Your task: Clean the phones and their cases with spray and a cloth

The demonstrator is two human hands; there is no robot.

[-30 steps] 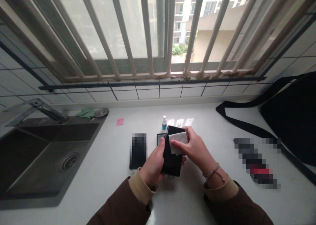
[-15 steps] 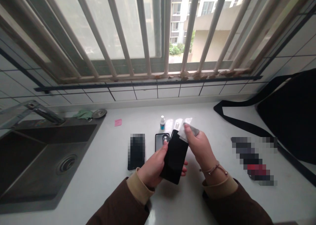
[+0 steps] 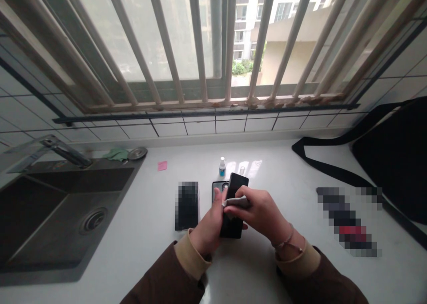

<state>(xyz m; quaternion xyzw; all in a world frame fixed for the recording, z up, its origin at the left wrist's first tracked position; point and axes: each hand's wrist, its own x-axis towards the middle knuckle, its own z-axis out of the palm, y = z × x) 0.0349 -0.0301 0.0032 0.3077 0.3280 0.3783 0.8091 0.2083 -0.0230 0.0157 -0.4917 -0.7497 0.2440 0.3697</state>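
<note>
My left hand (image 3: 207,227) grips a black smartphone (image 3: 232,229) from its left side, thumb raised along the edge and fingertips showing at the right. A small grey cloth (image 3: 239,201) is pinched in my right hand (image 3: 262,206). The cloth touches the phone's left edge, close to my left thumb. Behind the phone lies a dark phone case (image 3: 217,192) with a camera cutout, partly covered. A small white-capped bottle with a blue label (image 3: 222,168) stands just beyond the case. To the left rests a dark, phone-like rectangle (image 3: 187,208), partly pixelated.
A steel sink (image 3: 83,261) with a faucet (image 3: 68,152) occupies the left. A pink note (image 3: 162,165) and a small clear cap-like piece (image 3: 242,170) lie on the white counter (image 3: 133,233). At right are a black bag (image 3: 396,157) with its strap and a pixelated dark object (image 3: 347,219).
My right hand has brought the cloth from the phone's upper right corner down to its left edge. The phone has turned more upright in my left hand. The view has shifted slightly.
</note>
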